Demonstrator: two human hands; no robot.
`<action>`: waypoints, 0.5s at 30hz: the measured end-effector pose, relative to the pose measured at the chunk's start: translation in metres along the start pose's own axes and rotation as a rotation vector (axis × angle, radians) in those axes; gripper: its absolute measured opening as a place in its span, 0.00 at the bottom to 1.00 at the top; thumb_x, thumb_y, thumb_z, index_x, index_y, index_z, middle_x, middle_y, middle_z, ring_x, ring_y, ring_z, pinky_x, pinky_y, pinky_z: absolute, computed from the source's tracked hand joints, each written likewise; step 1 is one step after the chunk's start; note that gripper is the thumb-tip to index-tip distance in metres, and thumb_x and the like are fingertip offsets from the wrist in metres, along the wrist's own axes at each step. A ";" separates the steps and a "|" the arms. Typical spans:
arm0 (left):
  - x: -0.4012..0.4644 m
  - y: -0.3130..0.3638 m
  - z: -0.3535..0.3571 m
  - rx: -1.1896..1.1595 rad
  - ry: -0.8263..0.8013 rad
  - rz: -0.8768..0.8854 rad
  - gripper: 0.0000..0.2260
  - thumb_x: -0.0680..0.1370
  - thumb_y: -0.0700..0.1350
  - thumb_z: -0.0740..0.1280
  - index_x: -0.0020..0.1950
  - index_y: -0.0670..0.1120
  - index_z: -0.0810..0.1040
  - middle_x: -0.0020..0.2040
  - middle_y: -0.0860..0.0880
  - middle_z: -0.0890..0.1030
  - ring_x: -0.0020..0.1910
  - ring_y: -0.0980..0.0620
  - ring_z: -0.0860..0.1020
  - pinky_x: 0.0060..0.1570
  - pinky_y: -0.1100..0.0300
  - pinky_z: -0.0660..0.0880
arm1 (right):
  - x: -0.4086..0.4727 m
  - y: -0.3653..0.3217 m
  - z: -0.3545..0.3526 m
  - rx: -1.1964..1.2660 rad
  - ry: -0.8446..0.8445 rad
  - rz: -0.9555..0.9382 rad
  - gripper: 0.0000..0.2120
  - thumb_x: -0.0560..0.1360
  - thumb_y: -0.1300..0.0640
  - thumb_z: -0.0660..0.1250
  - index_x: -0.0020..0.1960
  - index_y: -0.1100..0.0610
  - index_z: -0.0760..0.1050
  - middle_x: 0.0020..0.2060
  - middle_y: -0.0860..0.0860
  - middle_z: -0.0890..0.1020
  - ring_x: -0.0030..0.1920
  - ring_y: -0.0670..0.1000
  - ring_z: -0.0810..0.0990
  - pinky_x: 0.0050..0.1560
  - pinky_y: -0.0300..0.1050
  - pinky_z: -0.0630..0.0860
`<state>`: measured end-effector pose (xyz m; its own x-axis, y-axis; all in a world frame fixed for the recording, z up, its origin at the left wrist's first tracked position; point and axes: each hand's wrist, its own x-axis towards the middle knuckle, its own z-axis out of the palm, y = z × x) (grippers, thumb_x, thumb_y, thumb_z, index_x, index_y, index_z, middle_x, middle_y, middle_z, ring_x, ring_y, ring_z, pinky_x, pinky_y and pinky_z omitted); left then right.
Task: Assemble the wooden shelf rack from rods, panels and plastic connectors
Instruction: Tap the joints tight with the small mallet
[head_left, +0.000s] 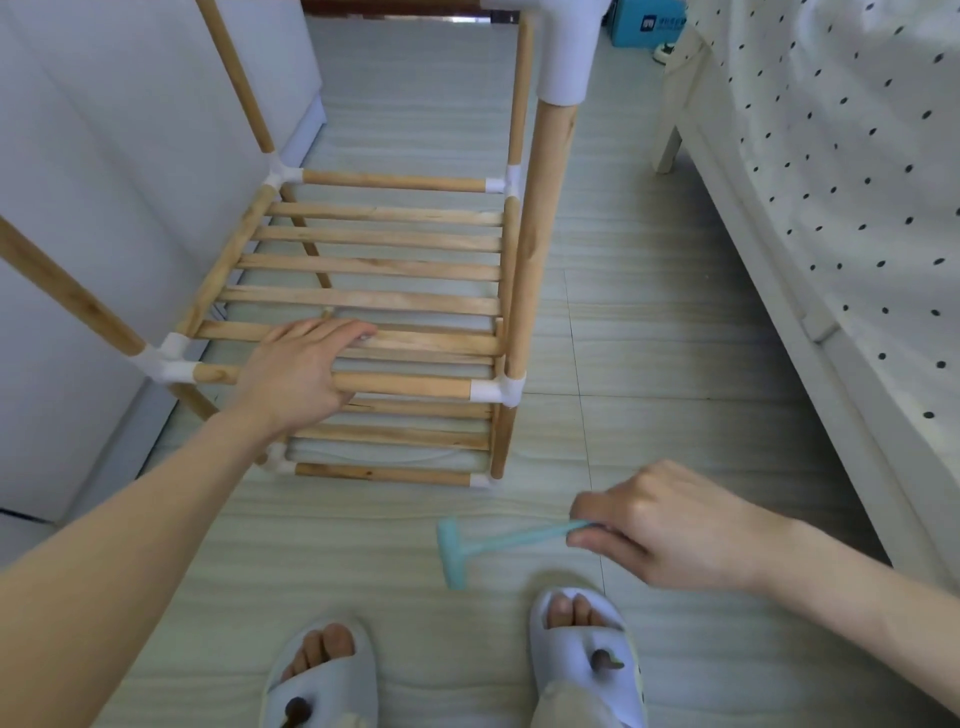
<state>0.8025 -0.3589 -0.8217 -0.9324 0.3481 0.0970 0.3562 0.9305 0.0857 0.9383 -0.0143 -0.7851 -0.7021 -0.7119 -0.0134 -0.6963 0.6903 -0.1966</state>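
While we stand on the pale, wood-grained floor (649, 332) in our light slippers (584, 660), the wooden rack (374, 270) rises just ahead of us, its rods joined at the corners by white plastic connectors (171, 358). Our left hand (296, 371) lies over the front rod (410, 385) of the middle tier, palm down, with the fingers reaching onto the nearest slat of the slatted panel (374, 299); they bend only slightly and do not close round the wood. Our right hand (660, 525) pinches the handle end of a small teal plastic mallet (457, 551), whose head points toward the rack's foot; whether it touches the floor we cannot tell. To the left of the rack stands a white cabinet (93, 171), close against it. On the right runs a bed (779, 270) with a white frame and a dotted cover (857, 156). Far back by the bed sits a blue box (649, 23).
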 end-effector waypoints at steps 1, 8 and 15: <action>-0.001 0.000 0.000 -0.002 0.003 0.003 0.29 0.69 0.50 0.72 0.69 0.57 0.67 0.67 0.56 0.72 0.66 0.51 0.69 0.63 0.53 0.64 | 0.003 0.000 -0.001 0.045 -0.088 0.052 0.18 0.79 0.42 0.51 0.45 0.51 0.74 0.33 0.52 0.80 0.36 0.58 0.77 0.32 0.44 0.65; -0.001 0.001 0.000 -0.019 0.017 0.007 0.29 0.69 0.49 0.72 0.68 0.56 0.68 0.67 0.55 0.72 0.66 0.50 0.70 0.64 0.52 0.64 | -0.002 -0.001 -0.003 -0.058 0.046 -0.040 0.24 0.80 0.43 0.47 0.42 0.56 0.75 0.27 0.51 0.78 0.27 0.57 0.76 0.25 0.42 0.66; 0.001 0.002 -0.001 0.001 0.017 -0.001 0.28 0.70 0.51 0.72 0.68 0.57 0.67 0.67 0.56 0.72 0.66 0.50 0.69 0.64 0.53 0.64 | 0.001 0.016 -0.010 -0.248 0.276 0.062 0.17 0.77 0.49 0.62 0.34 0.58 0.74 0.21 0.50 0.74 0.19 0.56 0.71 0.19 0.37 0.61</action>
<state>0.8026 -0.3568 -0.8206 -0.9318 0.3449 0.1134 0.3550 0.9310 0.0853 0.9253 -0.0025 -0.7788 -0.7343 -0.6297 0.2536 -0.6425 0.7652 0.0398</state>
